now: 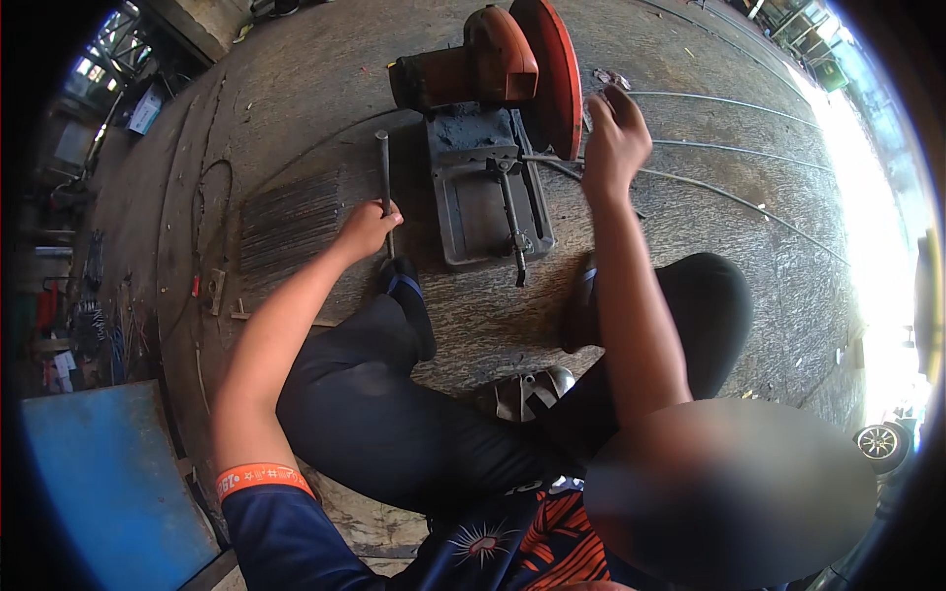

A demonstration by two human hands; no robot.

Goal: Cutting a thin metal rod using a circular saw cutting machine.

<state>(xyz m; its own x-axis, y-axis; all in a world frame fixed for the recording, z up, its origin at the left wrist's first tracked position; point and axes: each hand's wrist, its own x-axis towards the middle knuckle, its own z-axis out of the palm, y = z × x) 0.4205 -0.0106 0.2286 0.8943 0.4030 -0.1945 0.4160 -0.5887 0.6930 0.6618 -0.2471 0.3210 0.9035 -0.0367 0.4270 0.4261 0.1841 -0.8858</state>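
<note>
My left hand (pixel 370 230) is closed around a short metal rod (pixel 384 163), held roughly upright beside the saw's base. Its lower end comes down by my left foot (pixel 404 291). In front of me stands a cut-off saw with a red motor housing (pixel 501 57) and a round red disc guard (pixel 558 74). Its grey base (pixel 493 222) carries a screw clamp (pixel 512 212) with a bar handle. My right hand (pixel 618 143) is raised just right of the disc guard, fingers bent and apart from the thumb, with nothing visible in it.
Many short rods (pixel 291 225) lie in a row on the floor at left. Long thin rods (pixel 729 145) stretch off to the right. A cable (pixel 325 138) runs left from the saw. A blue panel (pixel 113 483) stands at lower left, a wheel (pixel 880 445) at far right.
</note>
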